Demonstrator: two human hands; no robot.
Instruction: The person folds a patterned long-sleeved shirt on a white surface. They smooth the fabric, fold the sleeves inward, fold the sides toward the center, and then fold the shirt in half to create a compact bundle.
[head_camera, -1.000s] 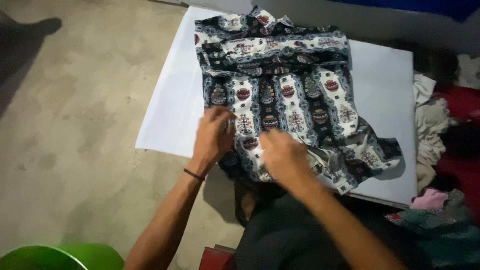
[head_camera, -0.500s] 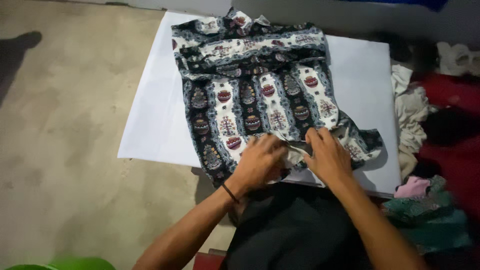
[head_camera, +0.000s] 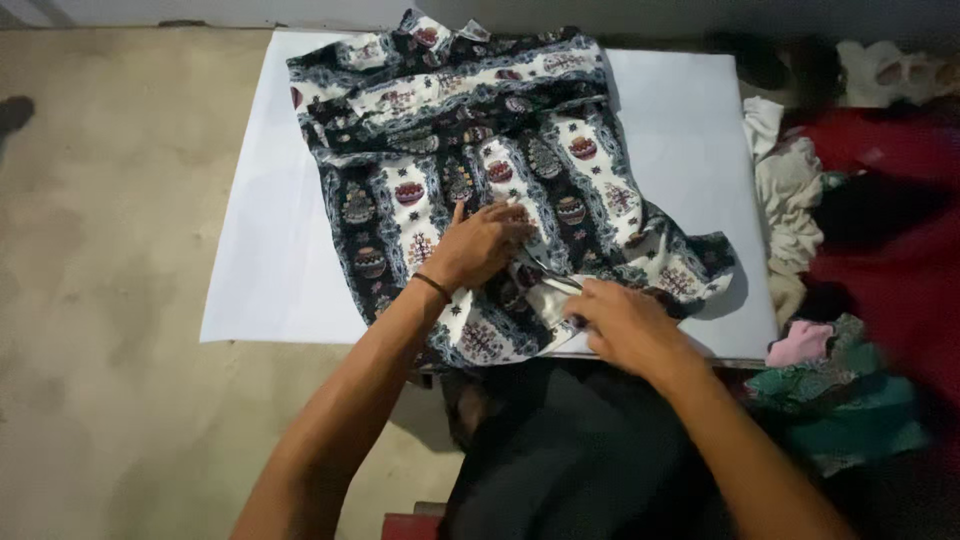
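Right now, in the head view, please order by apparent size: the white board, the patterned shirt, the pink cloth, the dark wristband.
1. white board, largest, though the shirt hides part of it.
2. patterned shirt, spread across the board.
3. pink cloth, a small bundle at the right.
4. dark wristband, a thin band on the left wrist.

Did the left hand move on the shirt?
Yes. The left hand slid up the patterned shirt, away from its bottom hem and toward its middle.
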